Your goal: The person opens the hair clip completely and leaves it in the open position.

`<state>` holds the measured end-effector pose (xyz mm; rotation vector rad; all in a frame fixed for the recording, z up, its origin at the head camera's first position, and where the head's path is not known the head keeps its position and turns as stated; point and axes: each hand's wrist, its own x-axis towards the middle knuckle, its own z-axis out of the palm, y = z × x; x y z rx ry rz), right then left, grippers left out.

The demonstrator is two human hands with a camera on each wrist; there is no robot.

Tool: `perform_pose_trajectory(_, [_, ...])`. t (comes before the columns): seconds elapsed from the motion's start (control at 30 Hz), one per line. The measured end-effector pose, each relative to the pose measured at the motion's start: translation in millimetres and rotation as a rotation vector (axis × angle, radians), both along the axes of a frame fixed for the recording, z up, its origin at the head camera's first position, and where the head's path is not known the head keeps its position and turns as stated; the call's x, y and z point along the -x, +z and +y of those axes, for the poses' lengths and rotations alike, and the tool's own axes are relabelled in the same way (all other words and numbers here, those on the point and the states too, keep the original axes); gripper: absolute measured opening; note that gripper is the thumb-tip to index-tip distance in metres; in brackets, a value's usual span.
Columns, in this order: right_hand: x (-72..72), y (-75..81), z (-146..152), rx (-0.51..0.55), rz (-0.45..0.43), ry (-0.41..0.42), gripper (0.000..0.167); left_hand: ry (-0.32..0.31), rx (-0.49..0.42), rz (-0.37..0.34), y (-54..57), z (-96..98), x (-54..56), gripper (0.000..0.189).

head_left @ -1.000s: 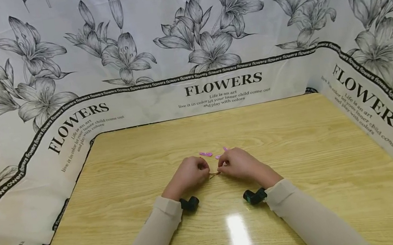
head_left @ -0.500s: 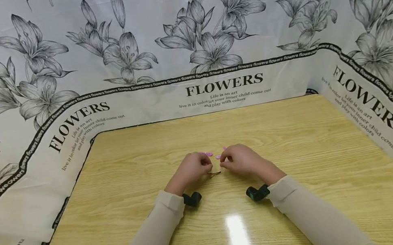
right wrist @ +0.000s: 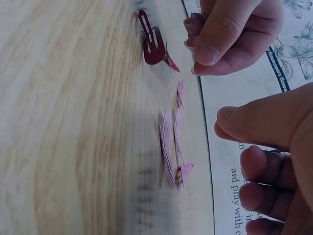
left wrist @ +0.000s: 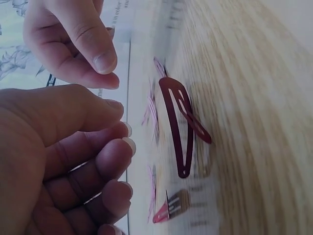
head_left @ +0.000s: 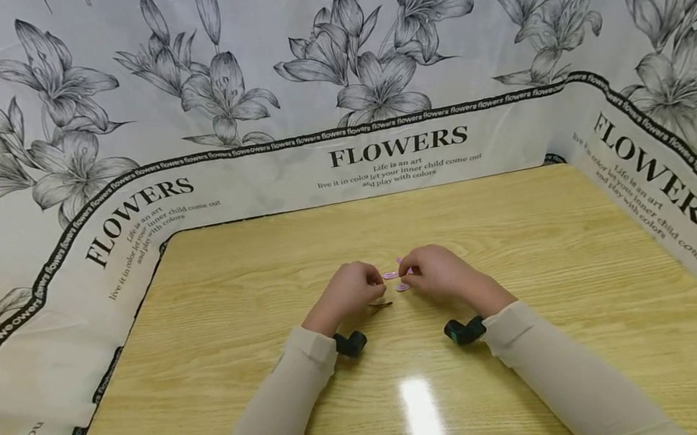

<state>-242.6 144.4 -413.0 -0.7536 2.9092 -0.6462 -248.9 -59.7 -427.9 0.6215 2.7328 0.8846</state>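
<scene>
In the head view my left hand (head_left: 357,289) hovers over the table with loosely bent fingers, just above a dark snap hair clip (head_left: 382,305). Seen from the left wrist, that dark red clip (left wrist: 167,84) has its inner tongue bent out, and nothing sits between the left thumb and fingers. A second reddish clip (left wrist: 161,214) lies near it. My right hand (head_left: 437,275) is over the pink snap clips (head_left: 390,275), its thumb and index fingertips close together. The right wrist view shows these pink clips (right wrist: 166,147) on the tabletop, apart from the right fingers.
The wooden table (head_left: 262,257) spreads around both hands. A white flower-printed cloth (head_left: 272,176) stands along its back and sides. A black wrist camera (head_left: 351,344) sits at the left cuff, another black camera (head_left: 465,330) at the right.
Both hands have let go of the dark clip, left lying on the table, and moved farther forward and right. The pink clips now show farther right, partly under the right hand.
</scene>
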Motion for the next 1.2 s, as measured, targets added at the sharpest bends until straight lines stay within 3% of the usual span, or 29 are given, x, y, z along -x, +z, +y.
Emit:
perform_pose_trajectory(0.57, [13.3,-1.8,17,-0.065,-0.016,-0.020,0.012,0.039,0.109,-0.008,3.9,19.8,8.0,0.012])
perform_pose_trajectory(1.2, [18.8,-4.1,23,-0.097,-0.015,0.006,0.006,0.051,0.134,-0.033,-0.6,28.3,13.4,0.009])
